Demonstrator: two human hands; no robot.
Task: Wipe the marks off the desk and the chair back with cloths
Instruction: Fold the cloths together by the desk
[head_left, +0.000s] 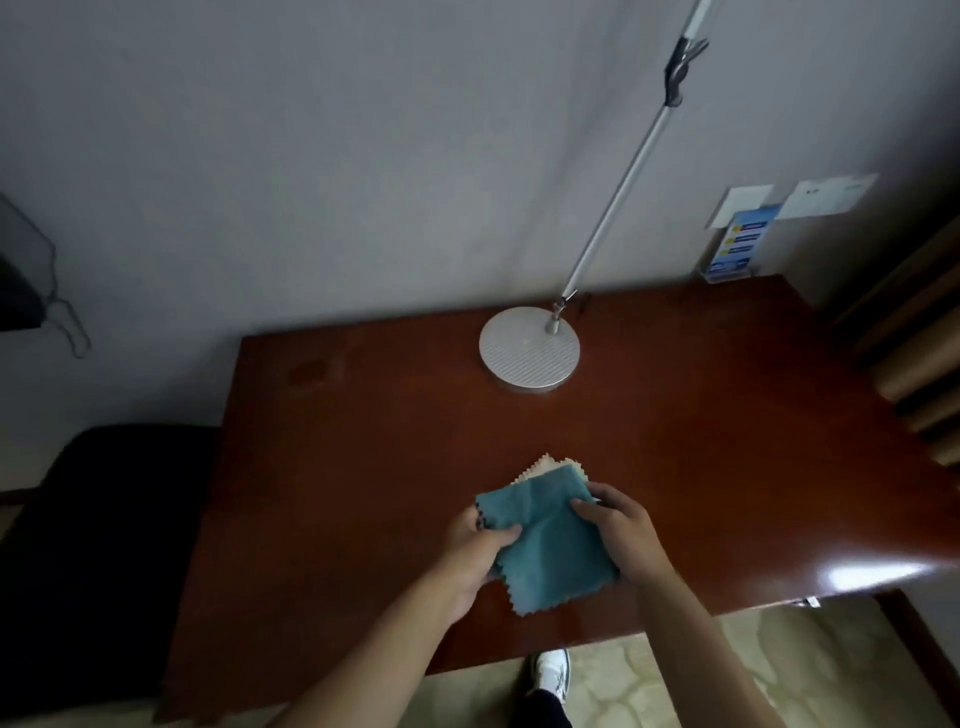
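Head view: two bare hands are holding a teal zigzag-edged cloth (550, 545) over the glossy reddish-brown wooden bench (363, 441).

Both forearms are reaching forward from below, converging on the cloth near the bench's front edge. Left hand (475, 551) is pinching the cloth's left edge, thumb curled on top; right hand (621, 535) is gripping the right edge, fingers bent over it. A beige cloth (545, 466) is peeking out behind the teal one. Farther back, a round white lamp base (529, 355) is standing on the bench, and a dark chair (104, 545) is sitting at its left.
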